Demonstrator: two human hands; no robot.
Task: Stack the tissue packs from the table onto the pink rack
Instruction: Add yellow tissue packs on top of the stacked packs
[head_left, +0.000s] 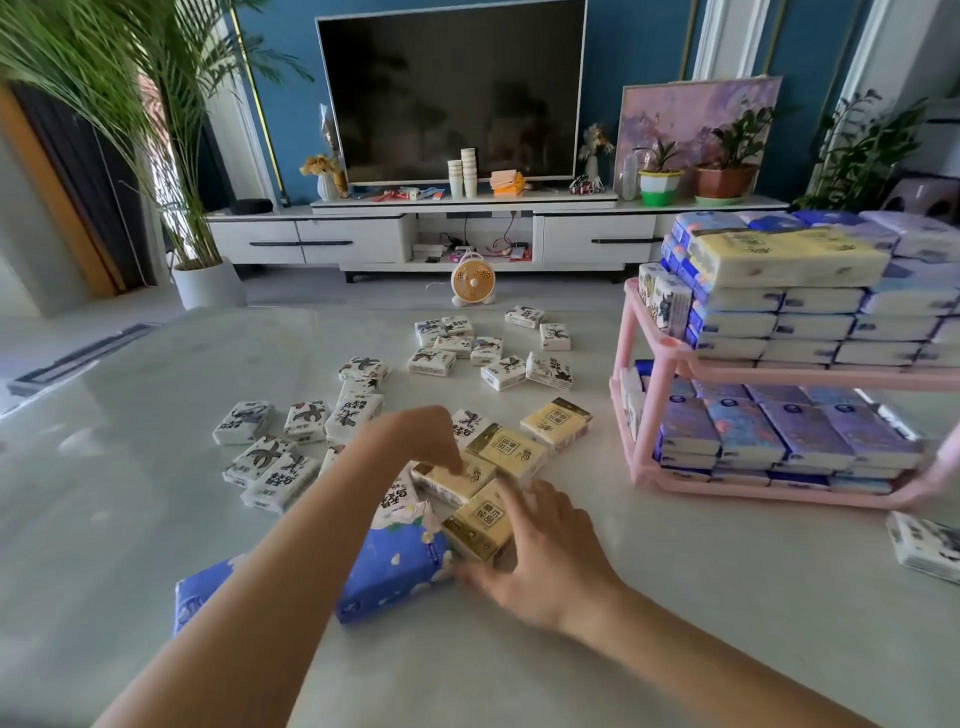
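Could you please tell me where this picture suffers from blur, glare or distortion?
Head view: the right hand is smeared by motion blur, the left hand sharper; pale glare lies on the glossy table at left; wide-angle distortion tilts the pink rack.

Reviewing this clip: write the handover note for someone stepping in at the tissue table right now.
Left hand: fingertips down on a yellow pack; grip unclear.
Right hand: fingers spread, motion-blurred, at the nearest yellow pack.
Done: pink rack has both tiers loaded with packs.
Left on the table: four yellow packs, many white packs scattered in clusters, a blue pack under the left forearm, and one more pack at the right edge.
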